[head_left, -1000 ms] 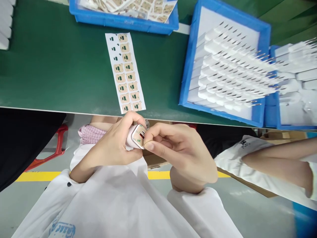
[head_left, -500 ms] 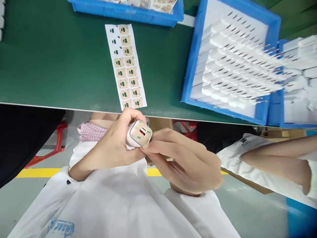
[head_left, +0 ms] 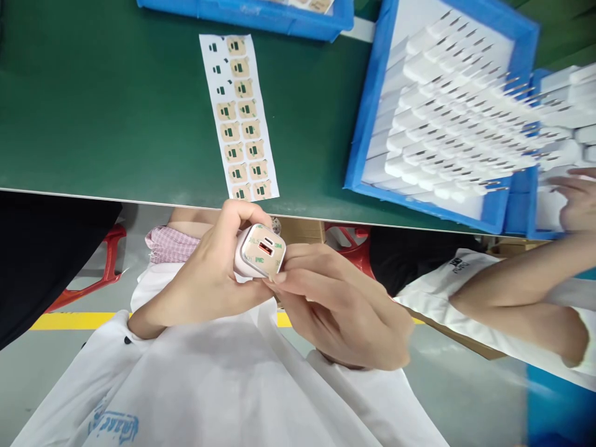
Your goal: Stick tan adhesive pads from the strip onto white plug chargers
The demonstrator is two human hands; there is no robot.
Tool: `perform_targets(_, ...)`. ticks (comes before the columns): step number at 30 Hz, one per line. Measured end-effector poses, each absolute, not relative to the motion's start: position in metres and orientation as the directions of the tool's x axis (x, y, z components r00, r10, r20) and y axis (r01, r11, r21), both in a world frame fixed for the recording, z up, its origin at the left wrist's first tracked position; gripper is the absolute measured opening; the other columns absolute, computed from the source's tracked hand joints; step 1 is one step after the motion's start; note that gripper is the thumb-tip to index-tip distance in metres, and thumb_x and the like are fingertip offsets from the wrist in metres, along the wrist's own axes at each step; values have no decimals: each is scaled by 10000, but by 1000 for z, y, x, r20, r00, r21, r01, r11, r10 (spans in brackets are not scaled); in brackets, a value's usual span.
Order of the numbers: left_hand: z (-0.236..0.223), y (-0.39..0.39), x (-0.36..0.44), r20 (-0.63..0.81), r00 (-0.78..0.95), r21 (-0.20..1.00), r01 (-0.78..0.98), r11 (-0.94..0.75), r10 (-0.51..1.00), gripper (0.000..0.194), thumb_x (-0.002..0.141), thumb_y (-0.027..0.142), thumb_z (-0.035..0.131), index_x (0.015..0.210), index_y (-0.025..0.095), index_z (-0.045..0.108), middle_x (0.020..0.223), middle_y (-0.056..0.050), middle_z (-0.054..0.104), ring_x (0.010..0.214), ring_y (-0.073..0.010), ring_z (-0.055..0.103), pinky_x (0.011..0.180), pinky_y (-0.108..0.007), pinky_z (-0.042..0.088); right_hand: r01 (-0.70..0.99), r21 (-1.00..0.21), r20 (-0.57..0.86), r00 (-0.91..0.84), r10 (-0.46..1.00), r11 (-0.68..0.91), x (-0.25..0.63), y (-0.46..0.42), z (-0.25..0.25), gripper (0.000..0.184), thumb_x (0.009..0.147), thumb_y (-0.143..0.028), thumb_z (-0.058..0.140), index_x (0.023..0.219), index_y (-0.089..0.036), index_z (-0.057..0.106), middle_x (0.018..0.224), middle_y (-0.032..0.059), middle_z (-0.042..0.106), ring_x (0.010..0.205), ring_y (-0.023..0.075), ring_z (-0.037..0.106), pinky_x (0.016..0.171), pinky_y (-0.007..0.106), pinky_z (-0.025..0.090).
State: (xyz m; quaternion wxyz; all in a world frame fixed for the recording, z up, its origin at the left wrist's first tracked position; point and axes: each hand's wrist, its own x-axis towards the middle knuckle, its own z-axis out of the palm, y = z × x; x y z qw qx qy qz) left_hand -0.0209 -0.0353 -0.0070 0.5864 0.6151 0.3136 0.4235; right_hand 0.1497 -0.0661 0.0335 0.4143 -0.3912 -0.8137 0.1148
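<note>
Firmly wrapped around a white charger block (head_left: 243, 266), the left hand (head_left: 200, 273) of a seated worker holds the piece just below the middle of the frame, index finger arched over its top and thumb along its underside. A tan adhesive pad (head_left: 260, 259) with green lettering covers the block's end face, which is turned up toward the camera, its two port openings showing, the larger one red-orange inside. Close against it from the right, the right hand (head_left: 342, 301) curls inward, thumb and forefinger drawn near each other and touching the pad's lower right corner; whether the tips are clamped on its edge, one cannot tell. Just above the hands, a white sheet (head_left: 242, 121) of matching tan pads lies on the green table (head_left: 102, 124), its three upper left places bare. Pronged white plugs (head_left: 442, 124) stand in rows in a blue tray (head_left: 357, 155) at upper right. At the right edge, a co-worker's hand (head_left: 580, 198), blurred, reaches over a second blue tray (head_left: 532, 214).
</note>
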Motion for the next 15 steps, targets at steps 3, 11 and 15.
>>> perform_targets(3, -6, -37, -21, 131, 444, 991, -94, -99, 886, 487, 806, 193, 801, 1126, 307, 453, 1067, -6, 537, 994, -185, 573, 808, -325, 491, 534, -531, 569, -352, 743, 658, 150, -66, 36, 206, 892, 23, 643, 991, -155, 618, 763, 41, 657, 698, 152, 647, 604, 272, 608)
perform_targets(11, -4, -35, -18, 155, 439, 987, -103, -121, 885, 462, 825, 186, 787, 1105, 298, 438, 1060, 5, 535, 970, -164, 569, 806, -319, 494, 611, -462, 510, -410, 756, 643, 151, -66, 48, 210, 879, 43, 636, 957, -151, 624, 774, 50, 641, 693, 159, 642, 600, 289, 586)
perform_targets(15, -5, -35, -16, 169, 380, 985, -26, -172, 909, 500, 812, 164, 792, 1117, 296, 418, 1072, 0, 515, 959, -160, 565, 776, -305, 497, 630, -454, 525, -383, 760, 630, 148, -64, 45, 209, 888, 38, 616, 914, -169, 629, 718, 27, 632, 632, 139, 613, 595, 257, 565)
